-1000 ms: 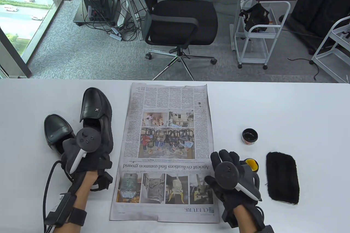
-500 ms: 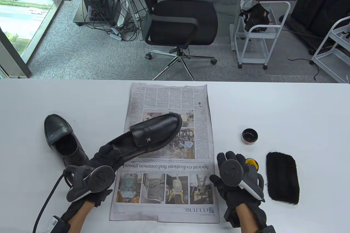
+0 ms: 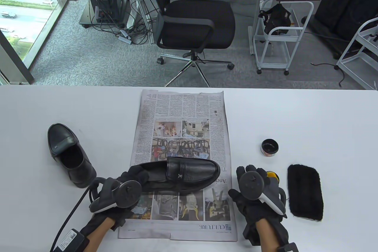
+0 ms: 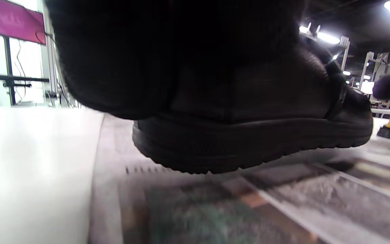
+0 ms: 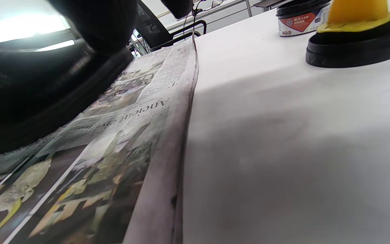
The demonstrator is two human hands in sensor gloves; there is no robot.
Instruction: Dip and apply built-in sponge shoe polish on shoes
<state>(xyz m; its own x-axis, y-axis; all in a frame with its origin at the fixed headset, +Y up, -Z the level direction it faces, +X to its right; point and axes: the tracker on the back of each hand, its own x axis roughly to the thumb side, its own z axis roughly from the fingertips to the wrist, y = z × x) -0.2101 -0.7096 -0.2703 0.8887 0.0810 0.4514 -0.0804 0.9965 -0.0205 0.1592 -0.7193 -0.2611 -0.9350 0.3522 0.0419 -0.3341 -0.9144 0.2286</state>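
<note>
My left hand (image 3: 134, 176) grips the heel of a black loafer (image 3: 189, 175) that lies across the newspaper (image 3: 180, 110), toe pointing right. In the left wrist view its sole (image 4: 249, 142) is at the paper; whether it touches I cannot tell. A second loafer (image 3: 66, 154) stands on the table at the left. My right hand (image 3: 245, 175) is open and holds nothing, fingers spread just right of the paper, next to the yellow sponge applicator (image 3: 272, 176) on its black lid (image 5: 357, 47). The open polish tin (image 3: 270, 147) stands behind it.
A black cloth (image 3: 305, 192) lies at the right of the applicator. The tin also shows in the right wrist view (image 5: 300, 17). An office chair (image 3: 195, 21) and white carts stand beyond the table's far edge.
My left hand picked the right-hand loafer from beside its pair, carried it over the newspaper, turned its toe to the right and lowered it near the front. My right hand barely moved.
</note>
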